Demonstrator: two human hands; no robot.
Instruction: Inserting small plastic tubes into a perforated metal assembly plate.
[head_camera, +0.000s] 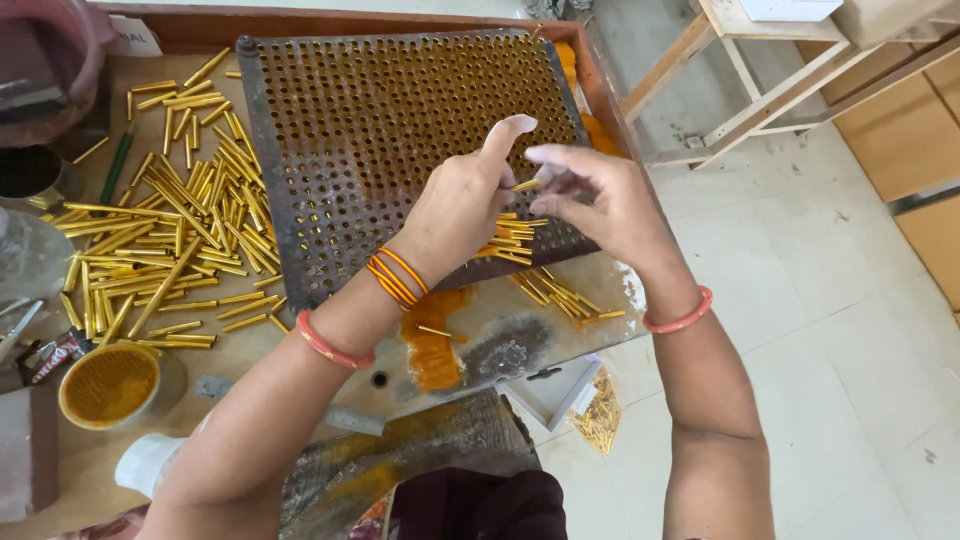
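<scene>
My left hand (462, 200) and my right hand (598, 195) meet above the lower right part of a dark perforated metal plate (380, 120). Between the fingers of both hands sits a short brass tube (526, 185). A bunch of similar brass tubes (512, 240) lies under my hands on the plate's lower edge. Many of the plate's holes show yellow tube ends. A large loose pile of brass tubes (170, 230) lies on the wooden bench to the left of the plate.
A round tin of yellow powder (108, 384) stands at the lower left. Orange powder stains (432, 340) mark the bench (500, 345). More tubes (560, 295) lie near the bench's right edge, others on the tiled floor (600, 420). A wooden frame (740, 90) stands at right.
</scene>
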